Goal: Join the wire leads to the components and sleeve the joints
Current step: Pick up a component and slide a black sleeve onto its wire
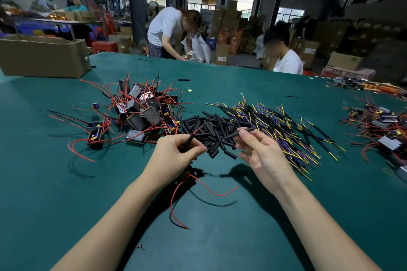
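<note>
L hand [176, 152] pinches a sleeved red lead [193, 135] whose tip points to 1 o'clock; R hand [259, 147] pinches a black sleeve [244, 131] between thumb & fingers. Sleeve pile [211, 130] lies at 12 o'clock of both hands on the green table [66, 182], component heap [141, 108] at 10, yellow/purple wire bundle [279, 130] at 2. One component [187, 177] sits under L wrist w/ red & black leads trailing to 6.

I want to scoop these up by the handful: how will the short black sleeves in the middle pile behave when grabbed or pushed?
The black sleeves look like short round tubes, so pushed ones would probably roll across the green table. They lie loosely heaped, likely light and easily scattered. The right hand pinches one that stays straight, suggesting some stiffness.
</note>
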